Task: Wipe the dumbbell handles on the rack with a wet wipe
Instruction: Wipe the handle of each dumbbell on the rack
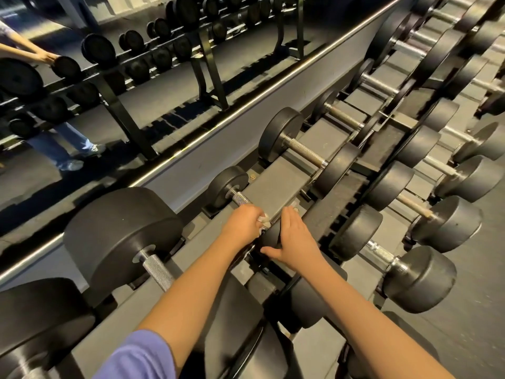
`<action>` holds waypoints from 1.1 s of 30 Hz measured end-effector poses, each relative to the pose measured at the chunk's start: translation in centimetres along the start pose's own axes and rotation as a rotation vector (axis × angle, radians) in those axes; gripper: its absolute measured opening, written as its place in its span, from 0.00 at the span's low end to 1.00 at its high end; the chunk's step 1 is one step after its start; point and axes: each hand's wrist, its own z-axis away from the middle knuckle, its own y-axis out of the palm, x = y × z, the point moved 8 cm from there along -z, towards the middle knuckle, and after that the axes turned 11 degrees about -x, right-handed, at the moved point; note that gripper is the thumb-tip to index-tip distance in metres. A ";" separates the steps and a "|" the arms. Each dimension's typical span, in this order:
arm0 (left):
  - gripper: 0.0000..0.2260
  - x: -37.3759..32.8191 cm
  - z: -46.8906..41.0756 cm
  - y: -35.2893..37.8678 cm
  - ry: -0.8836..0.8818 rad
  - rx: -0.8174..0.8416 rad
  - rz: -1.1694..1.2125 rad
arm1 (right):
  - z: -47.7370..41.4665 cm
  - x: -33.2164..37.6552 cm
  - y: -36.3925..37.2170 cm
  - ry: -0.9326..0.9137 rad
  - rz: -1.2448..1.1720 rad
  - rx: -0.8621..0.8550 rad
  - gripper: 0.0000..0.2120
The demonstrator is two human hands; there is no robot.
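The left hand [241, 222] is gripping the wet wipe [263, 220] around the handle [241, 199] of a small dumbbell [228, 184] lying on the rack [276, 179]. The right hand [293, 242] is resting with relaxed fingers on its near head [270, 237].

Entry: one person, as we logged them from the head view.
- Arms: two, and we saw both uncovered from the wrist back past the elbow.
- Sleeve [139, 356]: one, on the left upper arm. It was short, lilac-purple, of plain matte cloth, with a loose hem above the elbow, and it blurred at the lower edge.
- Right arm: we found it uncovered as far as it showed.
- Left hand [241, 224] and right hand [293, 242]: both were bare.
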 end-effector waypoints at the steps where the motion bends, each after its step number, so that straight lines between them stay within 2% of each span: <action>1: 0.03 -0.1 0.5 -0.2 -0.019 -0.020 0.024 | 0.7 -0.4 -0.3 0.004 -0.045 -0.001 0.48; 3: 0.03 -0.2 1.7 -0.6 -0.055 -0.073 0.073 | 2.4 -1.3 -1.0 0.023 -0.110 0.000 0.43; 7: 0.04 -0.5 4.0 -2.8 -0.113 -0.233 0.169 | 5.1 -2.5 -2.3 0.083 -0.190 -0.024 0.26; 12: 0.06 -2.6 7.9 -4.8 -0.111 -0.352 0.251 | 7.7 -3.7 -2.1 0.197 -0.289 0.010 0.29; 17: 0.07 -6.5 13.4 -2.9 -0.068 -0.287 0.335 | 12.5 -7.0 -0.7 0.324 -0.355 0.057 0.29; 23: 0.08 -9.9 19.4 0.6 -0.018 -0.234 0.360 | 19.5 -8.2 -0.1 0.370 -0.296 0.079 0.27; 28: 0.08 -9.2 24.6 5.1 -0.080 -0.137 0.329 | 25.6 -8.4 1.4 0.399 -0.265 0.082 0.25; 33: 0.07 -6.9 29.3 9.8 -0.198 -0.034 0.284 | 30.5 -8.0 3.3 0.404 -0.228 0.159 0.27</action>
